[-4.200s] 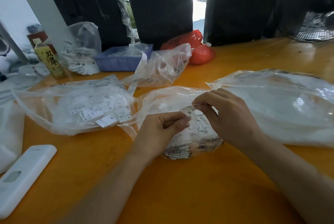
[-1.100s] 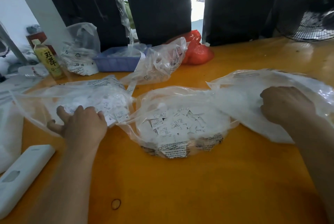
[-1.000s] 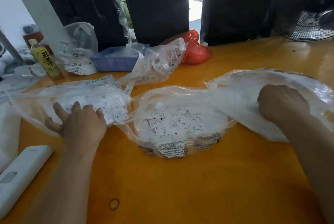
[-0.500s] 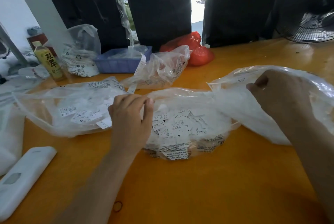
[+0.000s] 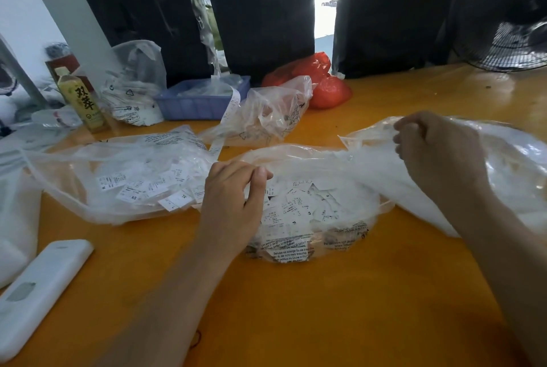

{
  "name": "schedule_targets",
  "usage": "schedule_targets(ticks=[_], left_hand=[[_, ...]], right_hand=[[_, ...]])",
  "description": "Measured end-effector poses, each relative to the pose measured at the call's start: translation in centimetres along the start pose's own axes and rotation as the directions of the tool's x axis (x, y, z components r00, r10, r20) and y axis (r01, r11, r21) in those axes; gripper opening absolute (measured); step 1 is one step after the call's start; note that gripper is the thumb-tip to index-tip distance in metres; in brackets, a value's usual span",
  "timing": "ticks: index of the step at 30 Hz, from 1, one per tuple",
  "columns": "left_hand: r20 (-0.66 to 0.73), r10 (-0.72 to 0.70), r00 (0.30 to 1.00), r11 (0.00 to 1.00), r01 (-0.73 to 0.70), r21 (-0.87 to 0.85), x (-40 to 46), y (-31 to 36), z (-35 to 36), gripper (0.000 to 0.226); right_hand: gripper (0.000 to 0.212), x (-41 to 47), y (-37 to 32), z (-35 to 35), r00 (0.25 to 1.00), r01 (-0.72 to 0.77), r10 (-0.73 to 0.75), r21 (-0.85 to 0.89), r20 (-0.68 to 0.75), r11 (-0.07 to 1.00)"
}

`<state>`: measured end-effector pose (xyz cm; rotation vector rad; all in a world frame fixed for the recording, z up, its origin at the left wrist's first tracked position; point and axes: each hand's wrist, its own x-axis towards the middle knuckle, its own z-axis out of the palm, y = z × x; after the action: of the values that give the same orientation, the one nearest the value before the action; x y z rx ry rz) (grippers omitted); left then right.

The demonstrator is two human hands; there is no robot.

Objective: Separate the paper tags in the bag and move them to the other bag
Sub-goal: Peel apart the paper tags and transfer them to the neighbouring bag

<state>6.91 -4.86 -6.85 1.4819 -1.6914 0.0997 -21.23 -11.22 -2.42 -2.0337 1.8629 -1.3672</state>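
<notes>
We saw a white remote (image 5: pixel 41 292) at far left on the orange table (image 5: pixel 325 322), then the left bag (image 5: pixel 118 177) lying flat with paper tags (image 5: pixel 142 192) inside. Our left hand (image 5: pixel 233 204) pinched the rim of the middle bag (image 5: pixel 319 218), which held a pile of tags (image 5: pixel 296 210). Our right hand (image 5: pixel 441 159), fingers curled, gripped the plastic of the right bag (image 5: pixel 515 171) and held it lifted. Bottle (image 5: pixel 81 99), blue tray (image 5: pixel 201 100) and red bag (image 5: pixel 319 82) sat behind.
</notes>
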Motion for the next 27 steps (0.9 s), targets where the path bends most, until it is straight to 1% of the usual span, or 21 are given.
schedule_targets(ticks=[1, 2, 4, 5, 8, 10, 12, 13, 16, 18, 22, 23, 25, 27], left_hand=[[0.001, 0.004, 1.0, 1.0, -0.004, -0.017, -0.1, 0.0, 0.1, 0.041], [0.006, 0.008, 1.0, 0.999, -0.008, -0.038, -0.1, 0.1, 0.2, 0.04], [0.027, 0.018, 0.999, 0.997, -0.016, -0.078, -0.2, 0.3, 0.4, 0.04], [0.044, 0.019, 0.999, 0.995, -0.014, -0.096, -0.3, 0.5, 0.4, 0.042], [0.118, -0.002, 0.993, 0.987, 0.021, -0.162, -0.5, 0.9, 0.6, 0.044], [0.174, -0.02, 0.985, 0.966, 0.065, -0.252, -0.6, 1.1, 0.8, 0.043], [0.239, -0.047, 0.97, 0.919, 0.136, -0.371, -0.8, 1.5, 1.0, 0.047], [0.262, -0.063, 0.963, 0.891, 0.172, -0.42, -0.9, 1.6, 1.1, 0.045], [0.269, -0.109, 0.957, 0.85, 0.23, -0.474, -0.9, 1.8, 1.3, 0.019], [0.266, -0.145, 0.953, 0.806, 0.27, -0.526, -0.8, 1.8, 1.2, 0.01], [0.271, -0.259, 0.927, 0.696, 0.374, -0.613, -0.7, 1.6, 1.1, 0.007], [0.282, -0.29, 0.914, 0.653, 0.405, -0.64, -0.7, 1.7, 1.0, 0.007], [0.306, -0.325, 0.895, 0.591, 0.445, -0.673, -0.6, 1.7, 0.9, 0.008], [0.333, -0.325, 0.885, 0.567, 0.464, -0.68, -0.6, 1.7, 0.8, 0.007]], right_hand=[[0.021, -0.4, -0.4, 0.3, 1.0, 0.019, -0.018, 0.07, -0.008, 0.997], [0.018, -0.9, -0.9, 0.6, 0.998, 0.059, -0.058, 0.128, -0.012, 0.99], [0.025, -1.8, -1.7, 1.4, 0.993, 0.118, -0.122, 0.245, -0.001, 0.962], [0.025, -2.3, -2.1, 1.8, 0.991, 0.118, -0.129, 0.301, 0.018, 0.946], [0.024, -3.6, -3.2, 2.9, 0.986, 0.079, -0.133, 0.412, 0.104, 0.908], [0.023, -4.5, -3.8, 3.6, 0.975, 0.039, -0.14, 0.485, 0.175, 0.874], [0.019, -5.1, -4.2, 4.2, 0.958, -0.003, -0.157, 0.552, 0.242, 0.834], [0.017, -5.3, -4.4, 4.4, 0.948, -0.031, -0.16, 0.58, 0.274, 0.814], [0.016, -5.7, -4.6, 4.9, 0.929, -0.086, -0.156, 0.605, 0.335, 0.791], [0.017, -5.8, -4.6, 5.0, 0.919, -0.092, -0.163, 0.596, 0.36, 0.798], [0.022, -5.5, -4.4, 5.1, 0.888, -0.152, -0.123, 0.537, 0.443, 0.83], [0.019, -5.4, -4.3, 5.1, 0.883, -0.168, -0.108, 0.522, 0.457, 0.836], [0.006, -5.3, -4.1, 5.0, 0.876, -0.201, -0.087, 0.523, 0.475, 0.828], [0.014, -5.2, -4.0, 4.9, 0.868, -0.232, -0.081, 0.545, 0.49, 0.806]])
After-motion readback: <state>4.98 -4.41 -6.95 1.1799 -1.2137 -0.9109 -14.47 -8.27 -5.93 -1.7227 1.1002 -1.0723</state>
